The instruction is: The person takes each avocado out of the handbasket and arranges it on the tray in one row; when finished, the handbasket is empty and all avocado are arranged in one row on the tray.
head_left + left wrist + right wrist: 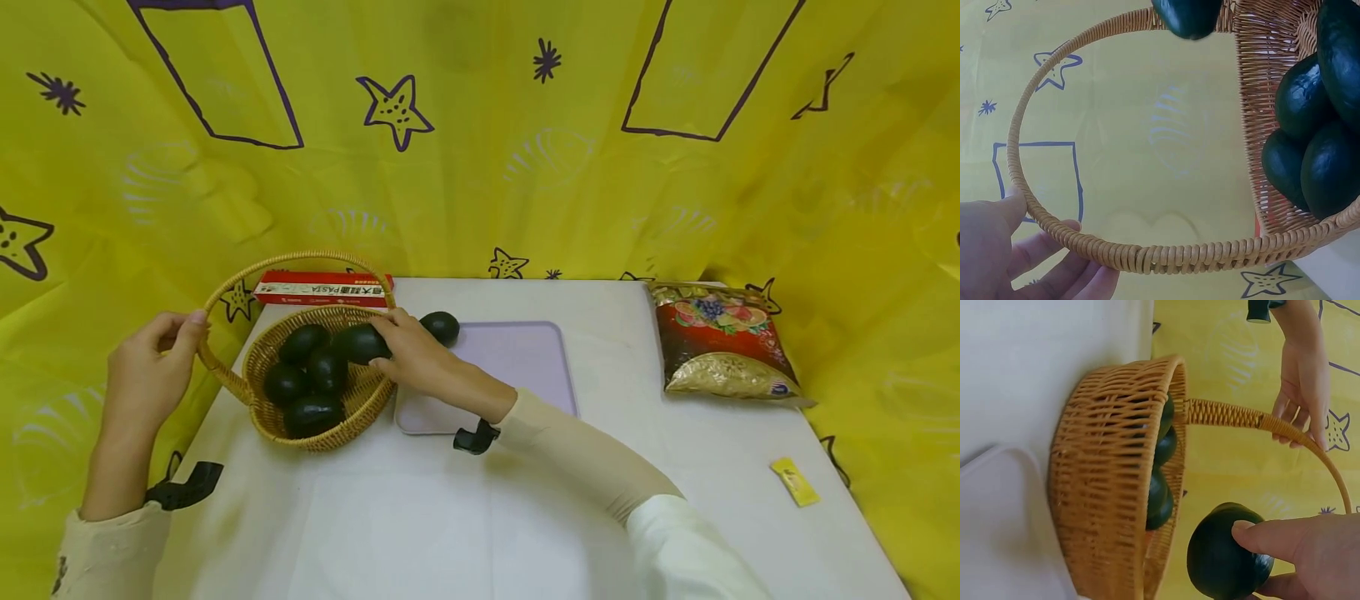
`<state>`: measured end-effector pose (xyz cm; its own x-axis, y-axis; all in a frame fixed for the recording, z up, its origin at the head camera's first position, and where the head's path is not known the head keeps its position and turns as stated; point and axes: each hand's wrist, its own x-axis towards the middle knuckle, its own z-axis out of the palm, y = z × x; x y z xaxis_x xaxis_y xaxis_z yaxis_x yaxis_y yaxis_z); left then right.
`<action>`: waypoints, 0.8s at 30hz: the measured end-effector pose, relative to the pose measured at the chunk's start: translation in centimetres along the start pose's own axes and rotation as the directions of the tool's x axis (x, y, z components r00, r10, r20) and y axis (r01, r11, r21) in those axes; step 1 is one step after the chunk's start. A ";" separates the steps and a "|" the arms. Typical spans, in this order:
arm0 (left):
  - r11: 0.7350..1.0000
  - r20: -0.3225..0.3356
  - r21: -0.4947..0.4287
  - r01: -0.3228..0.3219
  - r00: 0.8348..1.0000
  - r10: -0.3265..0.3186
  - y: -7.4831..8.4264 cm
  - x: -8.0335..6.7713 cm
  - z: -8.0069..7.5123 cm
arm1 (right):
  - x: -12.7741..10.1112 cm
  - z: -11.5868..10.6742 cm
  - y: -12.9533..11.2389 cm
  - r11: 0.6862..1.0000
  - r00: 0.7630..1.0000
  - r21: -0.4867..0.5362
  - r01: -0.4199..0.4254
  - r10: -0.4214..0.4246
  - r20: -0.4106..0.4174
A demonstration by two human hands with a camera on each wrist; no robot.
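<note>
The right hand (416, 358) curls its fingers round a dark avocado (362, 343) held over the wicker basket (262, 358), its far side hidden by the palm. The left hand (150, 367) grips the basket's handle (300, 257) with thumb and fingers. Four more avocados (311, 383) lie inside, partly overlapping; another avocado (441, 327) rests on the lilac tray (525, 358).

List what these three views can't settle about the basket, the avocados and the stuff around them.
- Avocado count in the basket: head view shows them piled and overlapping; both wrist views cut some off.
- Avocado in the right hand: the hand covers its far end; the right wrist frame crops it.
- Left hand on the handle: fingertips hidden behind it.
- Red box: print too small.
- Snack bag, yellow packet: labels unreadable.
</note>
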<state>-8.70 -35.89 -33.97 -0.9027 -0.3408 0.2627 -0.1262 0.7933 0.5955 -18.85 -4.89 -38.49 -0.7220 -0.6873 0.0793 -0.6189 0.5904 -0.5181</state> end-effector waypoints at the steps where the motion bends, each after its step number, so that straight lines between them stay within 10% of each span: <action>1: 1.000 0.000 0.000 -0.001 1.000 0.001 0.0 0.0 0.0 | -0.3 -0.1 0.3 1.000 1.000 0.011 -0.008 0.008 -0.001; 24: 1.000 -0.004 -0.006 0.011 1.000 -0.011 0.0 -0.1 0.0 | -6.0 -3.2 11.1 0.984 0.987 0.126 -0.123 0.135 -0.088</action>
<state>-8.57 -35.83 -33.99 -0.8994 -0.3516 0.2596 -0.1336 0.7868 0.6026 -22.36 7.12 -42.00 -0.8232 -0.5616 0.0832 -0.4813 0.6127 -0.6269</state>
